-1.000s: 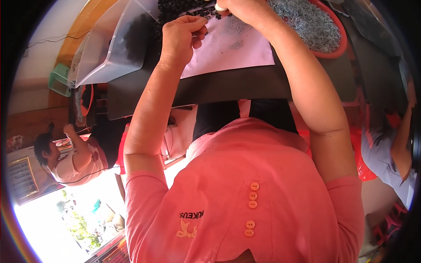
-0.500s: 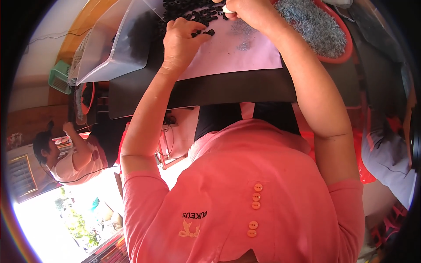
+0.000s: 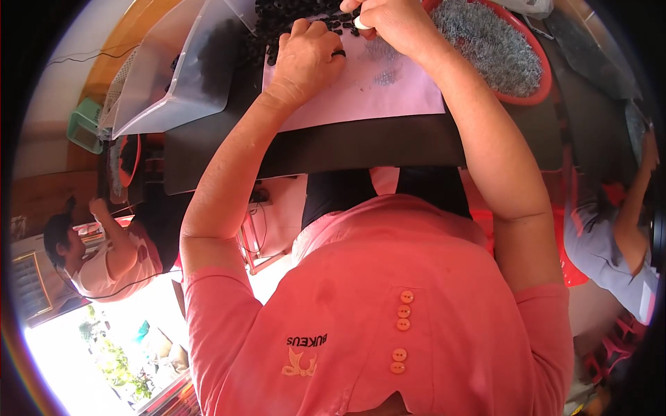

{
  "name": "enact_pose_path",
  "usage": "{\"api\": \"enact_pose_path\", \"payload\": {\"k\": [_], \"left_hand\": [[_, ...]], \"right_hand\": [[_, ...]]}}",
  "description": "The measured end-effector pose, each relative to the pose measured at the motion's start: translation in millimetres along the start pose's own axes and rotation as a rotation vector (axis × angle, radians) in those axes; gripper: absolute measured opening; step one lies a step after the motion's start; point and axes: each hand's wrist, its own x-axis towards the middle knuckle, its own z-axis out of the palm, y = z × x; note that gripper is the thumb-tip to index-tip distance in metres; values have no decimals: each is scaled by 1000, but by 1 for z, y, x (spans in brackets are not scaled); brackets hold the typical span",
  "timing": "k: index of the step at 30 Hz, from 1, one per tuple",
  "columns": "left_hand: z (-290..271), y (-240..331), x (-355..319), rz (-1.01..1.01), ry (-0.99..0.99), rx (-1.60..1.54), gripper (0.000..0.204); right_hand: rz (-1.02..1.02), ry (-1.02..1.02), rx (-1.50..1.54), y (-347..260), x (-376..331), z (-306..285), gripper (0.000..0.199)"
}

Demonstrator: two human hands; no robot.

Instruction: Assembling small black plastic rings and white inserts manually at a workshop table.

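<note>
Head view, left hand (image 3: 305,59) curled knuckles-up pinching a small black ring (image 3: 338,53) on smooth pink paper (image 3: 388,97), right hand (image 3: 392,24) gripping a small white piece (image 3: 362,23), heap of black rings (image 3: 291,17) beyond, round red basin (image 3: 538,93) of fine grey metal bits (image 3: 489,48), clear plastic tray (image 3: 177,76).

Small assembly workshop, piecework type. Evidence: dark worktable (image 3: 361,149) carrying a red basin (image 3: 538,87) heaped with small grey metal parts (image 3: 485,48), a pile of small black rings (image 3: 291,17), and clear plastic bins (image 3: 173,69). Other people sit working at left (image 3: 104,256) and right (image 3: 617,236).
</note>
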Motion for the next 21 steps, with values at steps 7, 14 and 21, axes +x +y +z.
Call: {"api": "enact_pose_path", "payload": {"k": [7, 14, 21], "left_hand": [[5, -2, 7, 65, 10, 8, 10], [6, -3, 15, -97, 21, -217, 11], [-20, -10, 28, -939, 134, -1581, 12]], "right_hand": [[-1, 26, 36, 4, 2, -2, 16], [-64, 60, 65, 6, 2, -2, 17], [-29, 63, 21, -8, -5, -2, 17]]}}
